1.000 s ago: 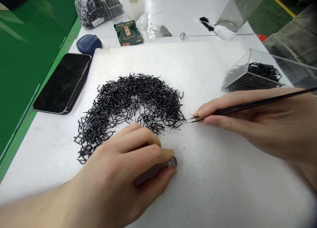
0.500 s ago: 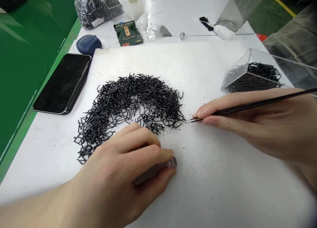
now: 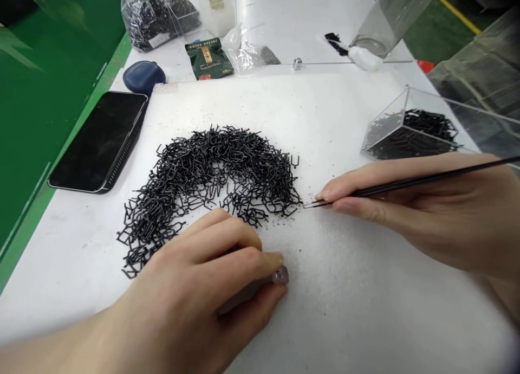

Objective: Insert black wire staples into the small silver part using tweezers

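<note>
A curved heap of small bent black pieces (image 3: 219, 157) lies on the white work surface (image 3: 345, 124). My left hand (image 3: 203, 276) is closed in front of the heap, pinching a small clear, faintly pink block (image 3: 280, 275) between thumb and forefinger; most of the block is hidden by the fingers. To the right, my right hand (image 3: 422, 211) is closed around dark tweezers (image 3: 390, 187). Their fine tips point left, close to the right end of the heap. Whether the tips touch a piece I cannot tell.
Behind my right hand stands a clear box (image 3: 410, 130) of black pieces. A phone (image 3: 101, 141) and a blue rounded object (image 3: 144, 76) lie at the left. Farther back are a plastic bag (image 3: 158, 16), a green packet (image 3: 209, 58), a metal nut (image 3: 297, 64) and a clear cylinder (image 3: 385, 21).
The whole view has shifted slightly, so most things sit a little lower in the picture. Both hands keep the same grips and nearly the same places relative to the heap.
</note>
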Tool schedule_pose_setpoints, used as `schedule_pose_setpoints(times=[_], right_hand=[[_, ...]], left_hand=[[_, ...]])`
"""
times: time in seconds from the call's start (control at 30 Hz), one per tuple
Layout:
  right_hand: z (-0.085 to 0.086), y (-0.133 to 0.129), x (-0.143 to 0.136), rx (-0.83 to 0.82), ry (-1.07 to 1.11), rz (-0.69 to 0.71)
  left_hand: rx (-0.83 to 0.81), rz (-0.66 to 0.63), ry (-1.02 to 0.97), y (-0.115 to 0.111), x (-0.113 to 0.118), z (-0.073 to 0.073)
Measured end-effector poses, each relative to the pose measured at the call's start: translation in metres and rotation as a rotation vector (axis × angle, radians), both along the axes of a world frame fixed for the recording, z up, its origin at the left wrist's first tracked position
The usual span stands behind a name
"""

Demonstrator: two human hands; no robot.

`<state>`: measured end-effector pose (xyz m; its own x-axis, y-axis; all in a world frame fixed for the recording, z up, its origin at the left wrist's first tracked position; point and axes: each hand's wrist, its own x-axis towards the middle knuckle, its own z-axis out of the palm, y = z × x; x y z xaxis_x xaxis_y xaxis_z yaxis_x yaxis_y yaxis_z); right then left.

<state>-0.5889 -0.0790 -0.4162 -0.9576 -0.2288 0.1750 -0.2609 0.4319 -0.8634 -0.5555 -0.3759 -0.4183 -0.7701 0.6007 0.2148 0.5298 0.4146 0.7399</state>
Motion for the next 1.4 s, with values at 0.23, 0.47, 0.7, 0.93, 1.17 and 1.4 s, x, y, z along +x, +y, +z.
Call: schedule_pose_setpoints(times=[0.23, 0.47, 0.7, 0.93, 1.17, 1.4], right_hand=[[-0.002, 0.001, 0.008, 0.089, 0.091, -0.035], [0.006, -0.010, 0.025, 0.039, -0.060, 0.133], [0.003, -0.021, 0.028, -0.026, -0.149, 0.262], [-0.002, -0.019, 0.029, -0.044, -0.152, 0.290], [-0.002, -0.017, 0.029, -0.063, -0.183, 0.292], [-0.001, -0.016, 0.030, -0.067, -0.180, 0.289]], left_hand=[[0.010, -0.005, 0.004, -0.001, 0.000, -0.002], [-0.017, 0.004, 0.044, 0.003, -0.002, 0.001], [-0.039, -0.017, 0.056, 0.004, -0.004, 0.003], [-0.051, -0.025, 0.048, 0.005, -0.002, 0.008], [-0.058, -0.023, 0.024, 0.005, -0.002, 0.007], [-0.067, -0.015, 0.037, 0.006, -0.004, 0.004]])
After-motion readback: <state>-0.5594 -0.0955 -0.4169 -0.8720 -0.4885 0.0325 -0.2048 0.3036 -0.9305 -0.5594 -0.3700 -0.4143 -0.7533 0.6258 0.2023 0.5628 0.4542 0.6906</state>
